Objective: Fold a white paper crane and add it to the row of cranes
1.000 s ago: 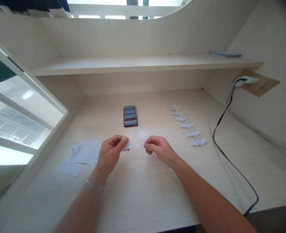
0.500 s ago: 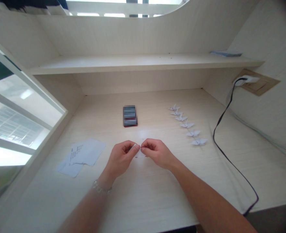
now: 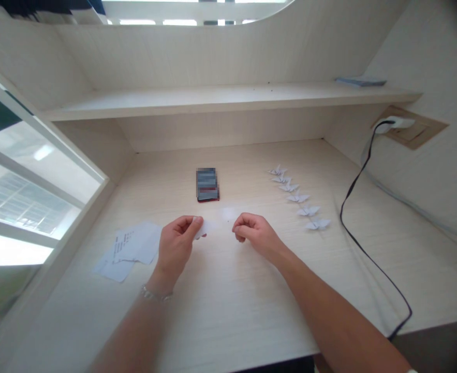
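Note:
Between thumb and fingers, my left hand [image 3: 176,243] pinches a small piece of white folded paper [image 3: 202,229] just above the desk. The paper's far edge sticks out to the right, and the rest is hidden by the fingers. A short gap to the right, my right hand [image 3: 256,232] is closed with its fingers curled against the thumb; nothing shows in it. Several folded white paper cranes [image 3: 298,198] form a slanting row beyond my right hand. Loose white sheets of paper [image 3: 143,243], one with writing, lie overlapping by my left hand.
A dark rectangular object [image 3: 207,185], blurred out, lies on the desk [image 3: 228,311] beyond my hands. A black cable [image 3: 352,238] runs from the wall socket [image 3: 414,127] down the right side. A shelf [image 3: 212,103] spans the back, and a window frame [image 3: 76,155] stands at left.
My hands have moved apart. The left has gone left with the paper, while the right has let go of it and shifted slightly right with its fingers curled.

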Tool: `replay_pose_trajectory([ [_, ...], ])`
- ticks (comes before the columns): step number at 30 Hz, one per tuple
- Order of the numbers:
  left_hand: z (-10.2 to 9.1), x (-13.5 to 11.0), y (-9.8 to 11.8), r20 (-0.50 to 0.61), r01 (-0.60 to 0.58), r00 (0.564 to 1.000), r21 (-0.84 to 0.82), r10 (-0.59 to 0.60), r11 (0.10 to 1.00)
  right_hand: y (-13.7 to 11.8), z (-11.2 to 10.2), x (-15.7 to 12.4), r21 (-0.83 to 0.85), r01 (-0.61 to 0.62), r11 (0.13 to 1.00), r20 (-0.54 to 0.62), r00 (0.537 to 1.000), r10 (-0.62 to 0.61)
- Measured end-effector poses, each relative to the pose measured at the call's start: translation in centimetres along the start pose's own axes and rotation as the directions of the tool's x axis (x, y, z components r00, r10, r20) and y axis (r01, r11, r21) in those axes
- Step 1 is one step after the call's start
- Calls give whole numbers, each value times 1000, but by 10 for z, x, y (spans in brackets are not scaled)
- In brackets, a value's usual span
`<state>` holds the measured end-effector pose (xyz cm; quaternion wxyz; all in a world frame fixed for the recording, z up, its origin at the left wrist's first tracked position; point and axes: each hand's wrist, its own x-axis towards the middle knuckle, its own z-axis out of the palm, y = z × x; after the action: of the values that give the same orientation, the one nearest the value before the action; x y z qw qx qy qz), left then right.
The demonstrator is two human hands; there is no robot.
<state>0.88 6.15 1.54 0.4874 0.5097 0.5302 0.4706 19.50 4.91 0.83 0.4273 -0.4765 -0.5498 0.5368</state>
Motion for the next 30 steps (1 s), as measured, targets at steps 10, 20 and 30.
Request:
replay_pose_trajectory([
  [10, 8, -3, -1, 216, 59, 974, 55, -69, 997, 3, 7, 5, 119, -44, 992, -42, 998, 49],
  [20, 9, -9, 2, 393, -41, 917, 264, -69, 964, 2, -1, 1, -150, -15, 989, 99, 995, 30],
  [30, -2, -4, 3, 378, -1, 922, 205, -78, 979, -2, -27, 5, 6, -28, 1000, -55, 998, 28],
])
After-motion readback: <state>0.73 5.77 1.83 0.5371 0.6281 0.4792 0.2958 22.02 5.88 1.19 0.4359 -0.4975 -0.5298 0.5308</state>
